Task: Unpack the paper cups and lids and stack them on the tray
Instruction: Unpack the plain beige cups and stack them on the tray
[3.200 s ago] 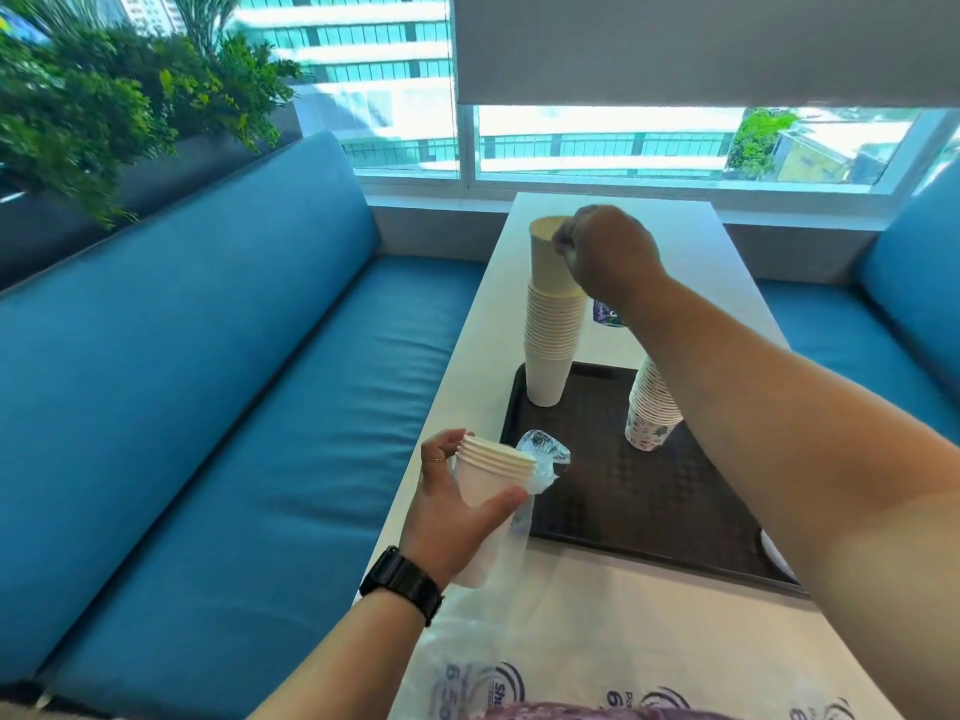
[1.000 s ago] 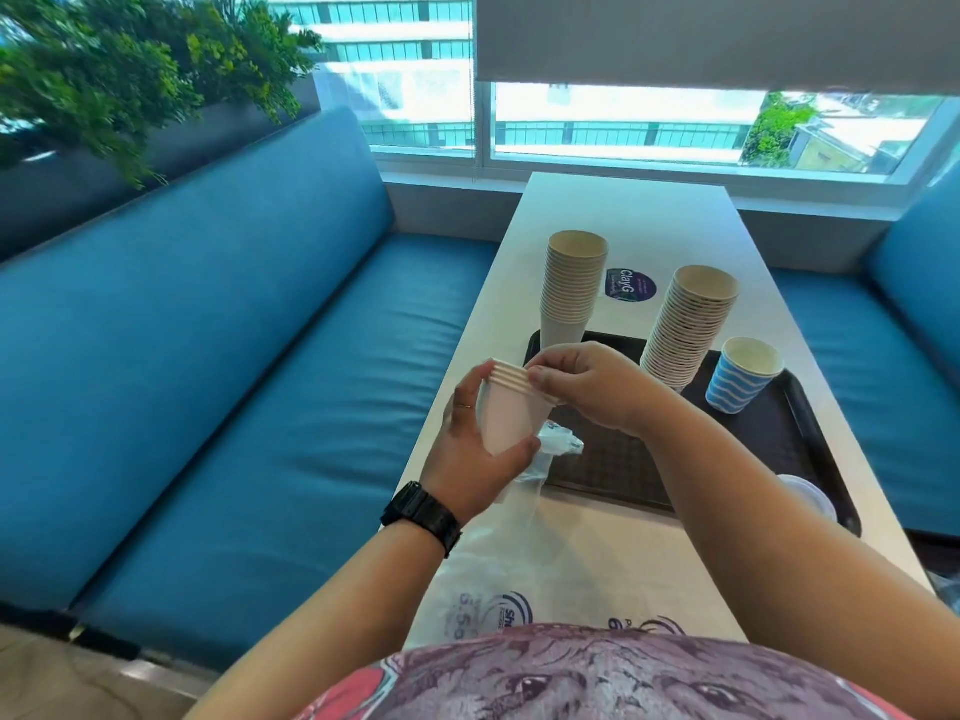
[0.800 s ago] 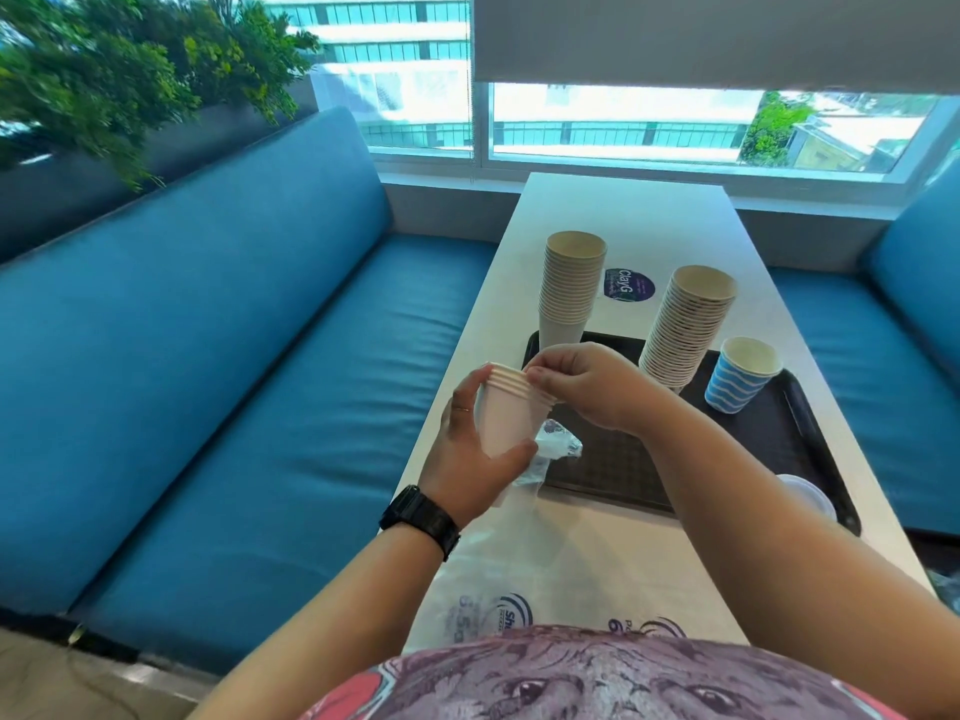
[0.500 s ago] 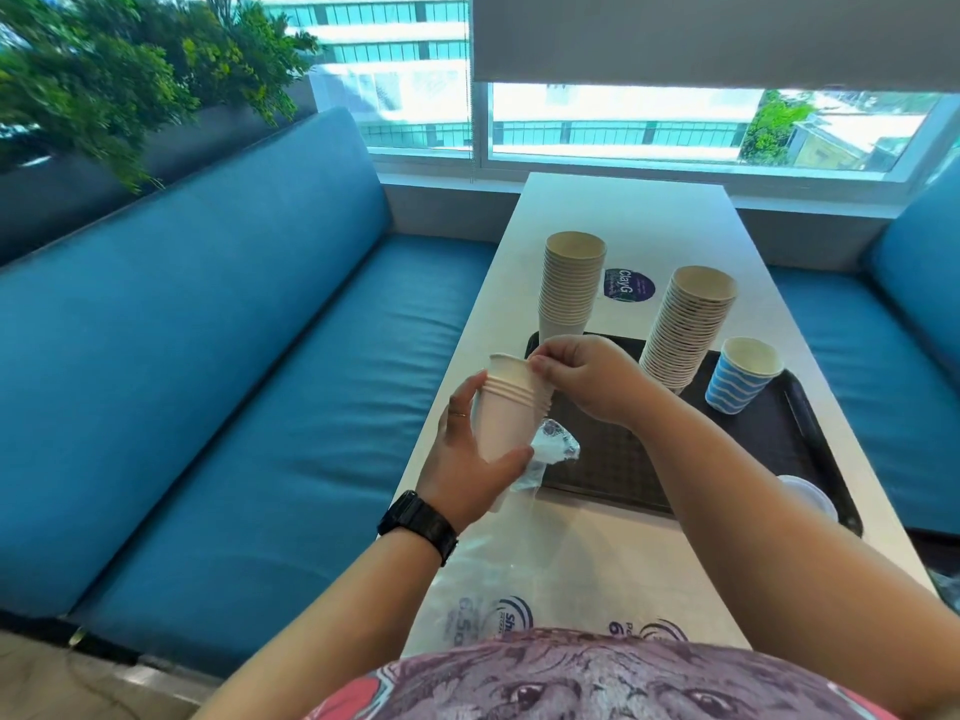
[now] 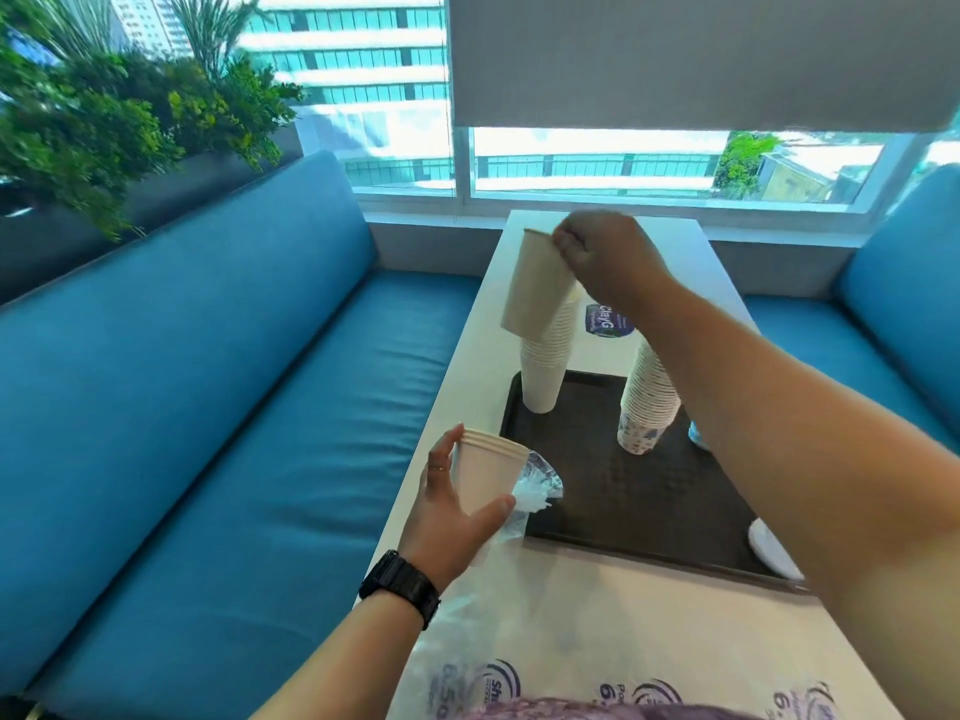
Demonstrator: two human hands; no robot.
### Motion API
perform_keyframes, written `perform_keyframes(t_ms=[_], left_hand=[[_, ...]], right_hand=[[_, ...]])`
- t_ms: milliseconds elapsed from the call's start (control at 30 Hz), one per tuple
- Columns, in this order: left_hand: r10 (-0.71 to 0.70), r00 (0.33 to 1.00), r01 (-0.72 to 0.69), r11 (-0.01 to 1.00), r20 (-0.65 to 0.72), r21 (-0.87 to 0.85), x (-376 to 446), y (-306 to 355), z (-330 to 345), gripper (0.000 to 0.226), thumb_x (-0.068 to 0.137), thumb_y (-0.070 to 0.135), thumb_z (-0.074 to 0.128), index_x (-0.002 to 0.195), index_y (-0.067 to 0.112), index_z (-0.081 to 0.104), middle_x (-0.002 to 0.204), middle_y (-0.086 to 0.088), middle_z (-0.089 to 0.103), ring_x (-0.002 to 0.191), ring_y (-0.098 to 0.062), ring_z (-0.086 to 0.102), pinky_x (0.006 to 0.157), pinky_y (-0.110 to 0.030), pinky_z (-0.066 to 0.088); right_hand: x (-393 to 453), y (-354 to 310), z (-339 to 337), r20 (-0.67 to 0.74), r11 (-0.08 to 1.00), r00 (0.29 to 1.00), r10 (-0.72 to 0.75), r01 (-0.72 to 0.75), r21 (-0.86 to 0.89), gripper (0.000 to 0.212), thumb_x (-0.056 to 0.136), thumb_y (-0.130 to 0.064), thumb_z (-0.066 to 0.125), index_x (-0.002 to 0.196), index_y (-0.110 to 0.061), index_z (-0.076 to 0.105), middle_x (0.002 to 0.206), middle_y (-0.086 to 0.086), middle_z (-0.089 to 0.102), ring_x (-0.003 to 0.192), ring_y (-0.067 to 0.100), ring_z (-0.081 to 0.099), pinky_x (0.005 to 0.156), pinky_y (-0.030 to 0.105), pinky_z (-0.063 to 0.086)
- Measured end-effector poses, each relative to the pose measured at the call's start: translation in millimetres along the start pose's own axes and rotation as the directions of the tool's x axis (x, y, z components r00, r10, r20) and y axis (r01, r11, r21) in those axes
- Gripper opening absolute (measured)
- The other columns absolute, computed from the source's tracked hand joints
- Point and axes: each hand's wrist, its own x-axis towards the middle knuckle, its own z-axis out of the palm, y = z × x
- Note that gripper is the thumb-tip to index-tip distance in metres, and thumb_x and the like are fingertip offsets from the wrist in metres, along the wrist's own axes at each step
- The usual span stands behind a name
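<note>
From the head camera, the right hand (image 5: 605, 257) is raised over the far left corner of the dark tray (image 5: 613, 485), its grip pinched on the rim of a single plain paper cup (image 5: 535, 283). That cup hangs tilted from the fingertips, its base at the top of the plain cup stack (image 5: 545, 366), which stands in that corner of the tray; whether the base is already inside the top cup cannot be told. The left hand (image 5: 447, 511) is near the left edge of the tabletop (image 5: 597, 610), just off the tray's near left corner, its grip curled round a short nest of plain cups (image 5: 485, 478), thumb on the near side and fingers on the far side. A clear plastic sleeve (image 5: 535, 488) is bunched against these cups and trails down over the near part of the tabletop, where printed lettering shows. A taller stack of patterned cups (image 5: 647, 407) stands further right on the tray, partly behind the right forearm. A white lid (image 5: 771, 548) lies at the tray's near right corner, partly hidden by the arm. A round sticker (image 5: 605, 322) sits on the tabletop beyond the tray.
</note>
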Motion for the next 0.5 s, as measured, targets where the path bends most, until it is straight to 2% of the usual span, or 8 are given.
perform_keyframes(t_ms=[233,367,500], left_hand=[[0.005,1.000,-0.006,1.000,-0.012,-0.024,8.1,5.5,5.8,0.093,0.068,0.044,0.076,0.121,0.079,0.009,0.137,0.001,0.042,0.116,-0.019,0.055,0.097,-0.039,0.052],[0.029,1.000,-0.029,0.999,0.000,-0.023,10.8,4.3,7.5,0.097,0.077,0.031,0.081,0.121,0.079,0.009,0.137,0.002,0.041,0.118,-0.016,0.052,0.097,-0.031,0.051],[0.033,0.999,-0.033,0.999,0.001,-0.020,11.8,4.2,6.1,0.095,0.078,0.031,0.080,0.121,0.078,0.009,0.136,0.003,0.040,0.116,-0.014,0.054,0.093,-0.026,0.051]], right_hand=[[46.8,14.9,-2.5,-0.130,0.968,0.990,-0.063,0.029,-0.248,0.030,0.100,-0.022,0.048,0.111,0.000,0.064,0.107,0.017,0.067,0.094,0.032,0.063,0.082,0.033,0.048],[40.2,25.7,20.7,-0.022,0.925,0.994,-0.110,0.095,-0.369,0.025,0.100,-0.015,0.045,0.106,-0.001,0.064,0.104,0.019,0.066,0.094,0.036,0.063,0.082,0.039,0.048],[20.7,41.6,48.4,0.095,0.922,0.993,-0.074,0.104,-0.374,0.022,0.097,-0.012,0.048,0.108,-0.005,0.065,0.107,0.016,0.067,0.097,0.035,0.062,0.088,0.038,0.045]])
